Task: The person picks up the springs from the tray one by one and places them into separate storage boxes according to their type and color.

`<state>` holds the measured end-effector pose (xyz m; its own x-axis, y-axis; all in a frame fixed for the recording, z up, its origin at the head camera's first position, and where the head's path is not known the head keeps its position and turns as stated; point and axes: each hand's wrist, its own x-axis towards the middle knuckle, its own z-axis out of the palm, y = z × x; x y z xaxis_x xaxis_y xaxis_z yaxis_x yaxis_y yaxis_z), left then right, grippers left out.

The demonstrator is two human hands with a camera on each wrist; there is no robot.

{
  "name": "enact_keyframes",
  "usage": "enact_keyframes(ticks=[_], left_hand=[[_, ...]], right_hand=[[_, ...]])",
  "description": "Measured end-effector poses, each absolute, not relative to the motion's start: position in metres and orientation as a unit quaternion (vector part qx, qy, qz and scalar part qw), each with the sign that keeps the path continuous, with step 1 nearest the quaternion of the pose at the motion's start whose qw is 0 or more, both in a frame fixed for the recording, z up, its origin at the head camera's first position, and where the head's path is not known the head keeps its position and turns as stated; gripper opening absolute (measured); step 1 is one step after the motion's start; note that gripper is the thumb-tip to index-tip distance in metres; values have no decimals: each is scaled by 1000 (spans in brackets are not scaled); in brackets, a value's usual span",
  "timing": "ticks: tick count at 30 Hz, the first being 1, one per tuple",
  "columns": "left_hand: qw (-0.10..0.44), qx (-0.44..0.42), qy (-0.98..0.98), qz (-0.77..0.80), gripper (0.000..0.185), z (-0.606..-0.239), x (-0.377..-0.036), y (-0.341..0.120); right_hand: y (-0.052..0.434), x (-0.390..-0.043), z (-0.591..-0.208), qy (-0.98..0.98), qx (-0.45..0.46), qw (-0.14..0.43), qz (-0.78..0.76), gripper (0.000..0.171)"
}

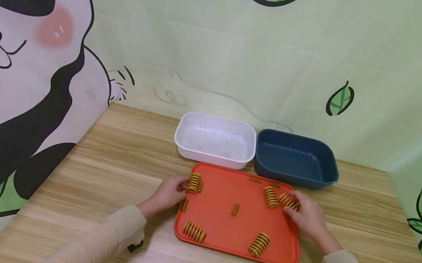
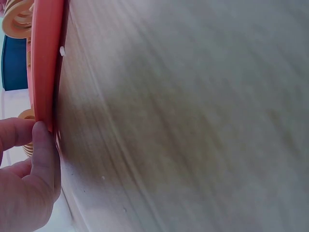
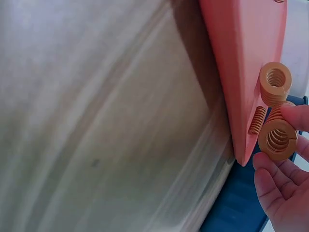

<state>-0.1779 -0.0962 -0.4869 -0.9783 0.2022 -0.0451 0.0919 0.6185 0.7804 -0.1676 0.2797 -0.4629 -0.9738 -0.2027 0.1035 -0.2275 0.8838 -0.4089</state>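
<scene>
My right hand pinches a large yellow coil spring between thumb and fingers at the far right corner of the red tray. Beside it a second large spring lies on the tray. My left hand grips the tray's left rim, its thumb on the outer side. Close to those fingers sits another large spring. Two more large springs, one at front left and one at front right, rest on the tray. A small spring lies mid-tray.
Behind the tray stand a white bin and a dark blue bin, side by side. Further small springs lie along the tray's far and left edges. The wooden table meets a printed cloth backdrop.
</scene>
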Motion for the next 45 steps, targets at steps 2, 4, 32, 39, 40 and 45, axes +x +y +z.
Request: enact_keyframes(ticks=[2,4,32,39,40,45], left_hand=[[63,82,897,430,51,-487,-178,-96],[62,82,897,430,51,-486,-178,-96],[62,80,900,424,50,-489,-178,-97],[71,78,899,425,50,-489,-178,-97],[70,80,899,425,50,-489,-178,-97],[69,81,900,423,50,-489,-179,-97]], right_hand=[[280,-169,-461,-970,112,30,215,39],[280,-170,-460,-970,114,32,213,38],[277,-199,-423,-957,159,82,230,33],[276,-207,-420,-954,169,102,226,33],[277,-208,-420,-953,171,106,227,33],[275,-215,-416,-953,162,99,234,33]])
